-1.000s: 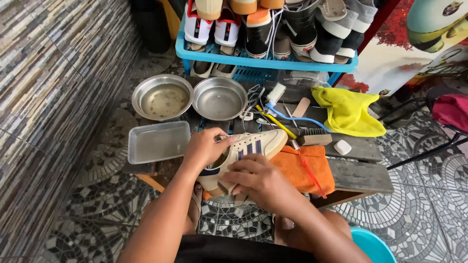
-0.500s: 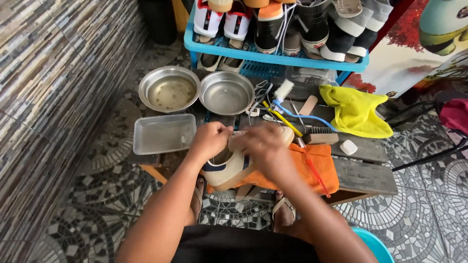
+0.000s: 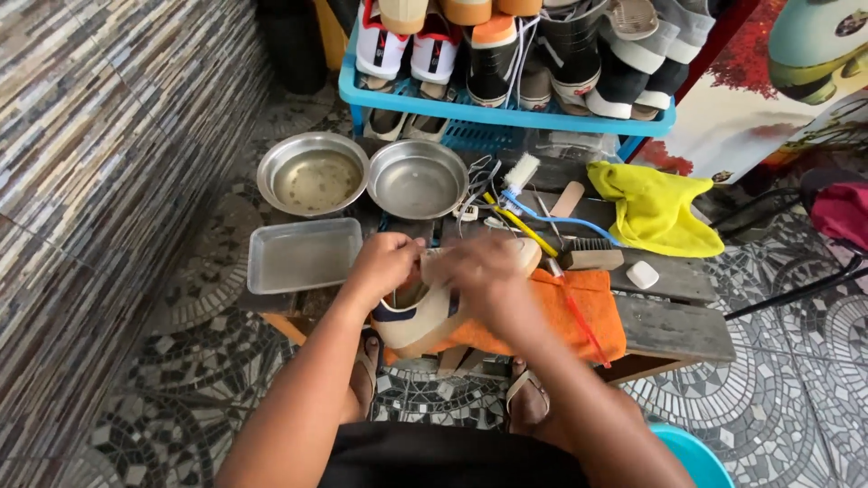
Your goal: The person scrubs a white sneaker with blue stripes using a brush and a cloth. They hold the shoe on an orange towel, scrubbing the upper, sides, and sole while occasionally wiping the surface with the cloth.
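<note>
Both hands on the shoe (image 3: 425, 312) over the orange cloth (image 3: 579, 312) — left hand (image 3: 384, 265) grips its heel, right hand (image 3: 484, 271) is blurred, can't tell its grip. Brushes (image 3: 588, 255) lie untouched — cleaning looks barely underway, I'd say.

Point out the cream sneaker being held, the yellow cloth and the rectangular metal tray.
cream sneaker (image 3: 425, 316), head view, on its side wall near the heel.
yellow cloth (image 3: 655, 212), head view, on the middle of the crumpled fabric.
rectangular metal tray (image 3: 303, 255), head view, on its flat bottom.
</note>
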